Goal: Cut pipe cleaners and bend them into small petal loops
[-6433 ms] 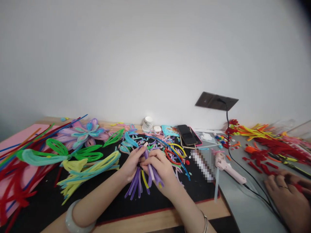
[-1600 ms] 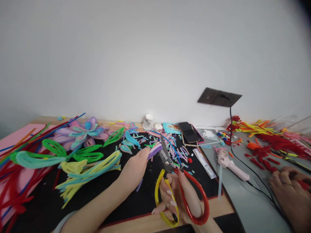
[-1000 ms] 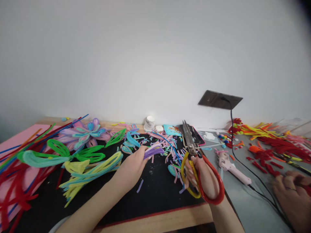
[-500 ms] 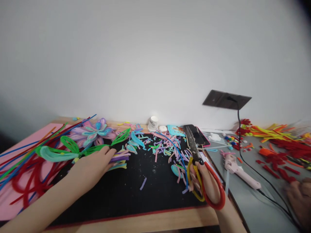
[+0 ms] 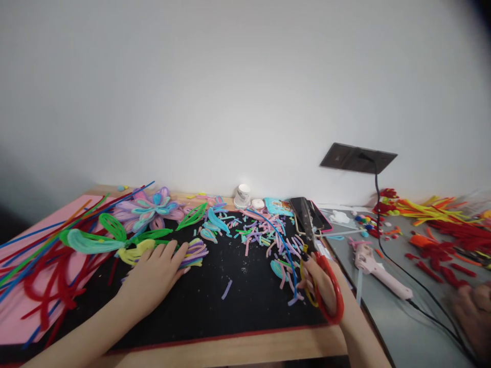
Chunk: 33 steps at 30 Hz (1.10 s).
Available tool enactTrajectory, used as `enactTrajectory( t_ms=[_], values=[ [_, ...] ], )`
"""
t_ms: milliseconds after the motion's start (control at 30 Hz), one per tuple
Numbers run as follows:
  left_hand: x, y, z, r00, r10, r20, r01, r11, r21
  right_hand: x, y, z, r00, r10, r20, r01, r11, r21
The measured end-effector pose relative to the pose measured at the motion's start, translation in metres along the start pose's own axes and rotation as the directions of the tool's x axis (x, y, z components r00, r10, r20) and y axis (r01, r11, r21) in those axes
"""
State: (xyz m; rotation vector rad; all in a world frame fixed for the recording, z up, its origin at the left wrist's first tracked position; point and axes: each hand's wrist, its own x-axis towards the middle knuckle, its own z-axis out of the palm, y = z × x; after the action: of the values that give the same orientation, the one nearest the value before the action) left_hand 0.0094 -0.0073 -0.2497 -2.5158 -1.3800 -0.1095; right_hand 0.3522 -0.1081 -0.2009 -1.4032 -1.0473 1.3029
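My left hand reaches over the mat, its fingers curled over a bundle of pastel pipe cleaners in purple, pink and yellow. Looped yellow pipe cleaners poke out at the left of its knuckles. Just behind lie green pipe-cleaner leaf loops and a purple and blue pipe-cleaner flower. On the right, my right hand holds scissors by their red and yellow handles, blades pointing away from me. Whether the blades are parted is hard to make out against the dark phone.
Short pipe-cleaner offcuts litter the black mat. A paper cup and a phone stand by the wall. At right lie a pink glue gun, its cord, red pipe cleaners and another person's hand.
My left hand has shifted slightly toward me, showing yellow loops beside it and more of the bundle. My right hand has turned the scissors a little and drawn them left.
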Motion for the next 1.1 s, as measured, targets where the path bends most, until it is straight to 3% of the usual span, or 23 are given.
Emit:
enactTrajectory(
  t_ms=[100, 167, 300, 433, 567, 833, 933, 1100],
  values=[
    [-0.003, 0.000, 0.007, 0.999, -0.009, -0.035, 0.008, 1.000, -0.022, 0.012, -0.005, -0.006, 0.975, -0.074, -0.211, 0.036, 0.983, -0.179],
    [-0.003, -0.001, 0.011, 0.998, -0.021, -0.058, 0.018, 0.999, -0.048, 0.024, -0.008, -0.009, 0.923, -0.178, -0.343, 0.000, 0.888, -0.461],
    [-0.004, -0.002, 0.012, 0.997, -0.039, -0.063, 0.031, 0.992, -0.120, 0.051, -0.002, -0.010, 0.886, -0.321, -0.336, -0.072, 0.619, -0.782],
    [-0.003, -0.003, 0.005, 0.997, -0.050, -0.062, 0.037, 0.979, -0.198, 0.067, 0.013, -0.010, 0.873, -0.360, -0.329, -0.124, 0.490, -0.863],
    [0.003, -0.006, -0.009, 0.996, -0.048, -0.081, 0.029, 0.975, -0.220, 0.068, 0.012, -0.012, 0.858, -0.399, -0.325, -0.108, 0.477, -0.872],
    [0.011, -0.001, -0.034, 0.997, 0.024, -0.076, -0.039, 0.979, -0.202, 0.061, -0.022, -0.018, 0.801, -0.493, -0.340, -0.061, 0.498, -0.865],
    [0.023, 0.010, -0.051, 0.993, 0.085, -0.084, -0.105, 0.959, -0.264, 0.060, -0.036, -0.015, 0.840, -0.468, -0.275, 0.019, 0.531, -0.847],
    [0.064, 0.035, -0.080, 0.963, 0.159, -0.216, -0.226, 0.914, -0.337, 0.055, -0.054, 0.001, 0.904, -0.427, -0.025, 0.259, 0.594, -0.762]
  ],
)
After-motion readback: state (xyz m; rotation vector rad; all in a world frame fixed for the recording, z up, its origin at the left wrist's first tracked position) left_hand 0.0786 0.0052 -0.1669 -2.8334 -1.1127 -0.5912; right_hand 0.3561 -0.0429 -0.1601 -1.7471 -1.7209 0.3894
